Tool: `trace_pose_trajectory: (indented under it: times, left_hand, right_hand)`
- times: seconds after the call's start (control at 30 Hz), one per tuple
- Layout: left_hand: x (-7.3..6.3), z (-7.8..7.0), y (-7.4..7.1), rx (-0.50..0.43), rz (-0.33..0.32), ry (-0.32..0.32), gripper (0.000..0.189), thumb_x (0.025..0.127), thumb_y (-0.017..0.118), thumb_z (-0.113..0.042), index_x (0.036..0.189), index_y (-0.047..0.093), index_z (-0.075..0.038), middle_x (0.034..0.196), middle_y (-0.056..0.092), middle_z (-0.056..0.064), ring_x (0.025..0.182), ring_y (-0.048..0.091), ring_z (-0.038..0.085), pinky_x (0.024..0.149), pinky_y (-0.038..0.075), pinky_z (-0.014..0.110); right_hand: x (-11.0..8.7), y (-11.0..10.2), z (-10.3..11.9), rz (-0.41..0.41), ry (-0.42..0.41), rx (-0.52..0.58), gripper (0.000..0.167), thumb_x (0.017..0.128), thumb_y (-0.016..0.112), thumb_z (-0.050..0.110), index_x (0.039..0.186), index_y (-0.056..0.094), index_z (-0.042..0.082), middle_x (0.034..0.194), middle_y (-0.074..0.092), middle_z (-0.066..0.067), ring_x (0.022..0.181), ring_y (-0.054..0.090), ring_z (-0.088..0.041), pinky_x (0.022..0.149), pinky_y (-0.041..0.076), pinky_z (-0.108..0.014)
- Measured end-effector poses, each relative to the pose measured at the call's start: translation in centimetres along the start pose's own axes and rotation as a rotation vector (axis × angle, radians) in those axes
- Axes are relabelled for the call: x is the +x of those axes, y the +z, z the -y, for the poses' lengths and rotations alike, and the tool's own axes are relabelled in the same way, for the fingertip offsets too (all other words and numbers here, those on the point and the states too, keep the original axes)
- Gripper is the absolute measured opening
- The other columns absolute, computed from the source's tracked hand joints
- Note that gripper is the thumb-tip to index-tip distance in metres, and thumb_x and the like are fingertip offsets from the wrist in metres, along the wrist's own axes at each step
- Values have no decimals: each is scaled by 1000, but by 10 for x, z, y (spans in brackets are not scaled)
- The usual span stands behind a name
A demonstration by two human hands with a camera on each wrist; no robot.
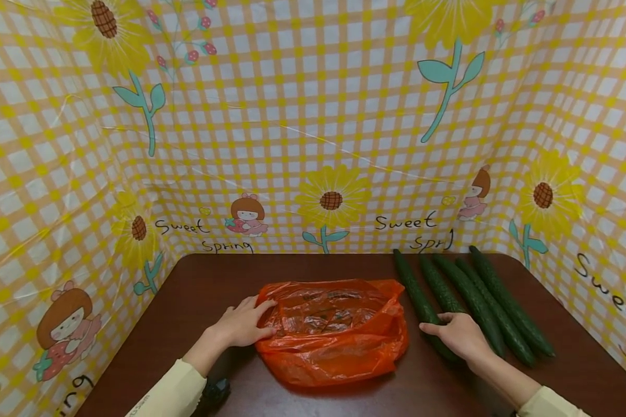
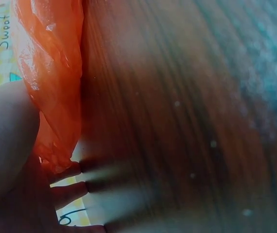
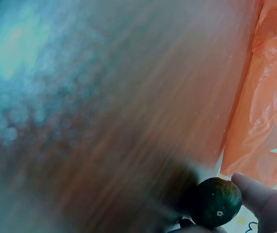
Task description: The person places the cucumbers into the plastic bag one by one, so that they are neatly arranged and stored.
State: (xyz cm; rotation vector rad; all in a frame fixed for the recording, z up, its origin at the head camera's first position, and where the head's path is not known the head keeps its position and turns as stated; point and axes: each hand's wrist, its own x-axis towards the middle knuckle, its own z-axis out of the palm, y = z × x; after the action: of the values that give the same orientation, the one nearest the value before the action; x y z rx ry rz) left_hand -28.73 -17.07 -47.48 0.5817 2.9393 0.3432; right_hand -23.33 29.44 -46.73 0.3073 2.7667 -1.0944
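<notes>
An orange plastic bag (image 1: pixel 339 353) lies on the table, its mouth spread wide and dark shapes showing dimly inside. My left hand (image 1: pixel 242 324) rests against the bag's left side, thumb and fingers spread at the rim. In the left wrist view, the crinkled bag (image 2: pixel 56 82) hangs between the thumb and the fingers (image 2: pixel 70 193). On the right, my right hand (image 1: pixel 461 336) grips the near part of the leftmost dark green cucumber (image 1: pixel 414 289). The right wrist view shows that cucumber's rounded end (image 3: pixel 216 201) between thumb and fingers.
Several more cucumbers (image 1: pixel 511 301) lie side by side to the right, slanting toward the back edge. The brown table (image 1: pixel 208 275) is enclosed by yellow checked cloth (image 1: pixel 292 139) at the back and both sides. A small black object (image 1: pixel 216 391) shows beside the left forearm.
</notes>
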Motion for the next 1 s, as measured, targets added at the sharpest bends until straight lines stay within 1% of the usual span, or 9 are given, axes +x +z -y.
trace_pose_trajectory:
  times: [0.1, 0.23, 0.43, 0.63, 0.7, 0.93, 1.0]
  left_hand:
    - [-2, 1, -1, 4, 16, -8, 67, 93, 65, -53, 153, 45, -28, 159, 35, 19, 147, 32, 39, 108, 28, 73]
    - [-3, 1, -2, 8, 24, -14, 64, 95, 64, -51, 152, 47, -27, 159, 34, 21, 148, 31, 40, 109, 27, 73]
    - [-2, 1, -1, 18, 11, 14, 64, 95, 63, -51, 151, 48, -24, 158, 36, 22, 147, 32, 41, 109, 28, 72]
    - [-1, 0, -1, 18, 9, 15, 65, 93, 64, -52, 150, 49, -25, 157, 38, 20, 146, 33, 39, 108, 31, 71]
    - [-1, 1, -1, 21, 10, 13, 65, 93, 65, -53, 150, 50, -25, 157, 38, 19, 146, 34, 38, 108, 31, 71]
    - [-2, 0, -3, 10, 24, 6, 65, 93, 64, -54, 150, 50, -26, 157, 38, 17, 147, 33, 37, 108, 30, 71]
    - [-2, 0, -4, 9, 25, 2, 65, 93, 64, -54, 150, 50, -26, 157, 38, 18, 147, 33, 37, 108, 30, 71]
  right_hand:
    - [1, 2, 3, -4, 5, 5, 90, 87, 72, 55, 137, 50, -16, 143, 46, -38, 123, 48, -57, 88, 50, -57]
    - [2, 2, 4, -11, 5, 4, 91, 86, 73, 56, 137, 50, -15, 143, 45, -38, 122, 49, -57, 88, 51, -57]
    - [1, 1, 3, -15, 15, -5, 87, 88, 72, 53, 138, 50, -15, 145, 44, -38, 124, 47, -57, 90, 49, -59]
    - [3, 2, 3, -27, 24, -13, 83, 88, 71, 49, 136, 51, -15, 144, 46, -37, 124, 48, -56, 91, 49, -59]
    - [3, 2, 3, -26, 23, -15, 85, 88, 71, 51, 136, 51, -15, 144, 46, -37, 123, 49, -56, 91, 49, -59]
    - [4, 2, 1, -11, 21, -5, 99, 84, 71, 62, 138, 47, -18, 145, 45, -36, 123, 49, -56, 89, 50, -57]
    - [5, 2, 0, -8, 21, -6, 99, 84, 71, 62, 139, 47, -17, 145, 45, -36, 123, 49, -56, 88, 50, -57]
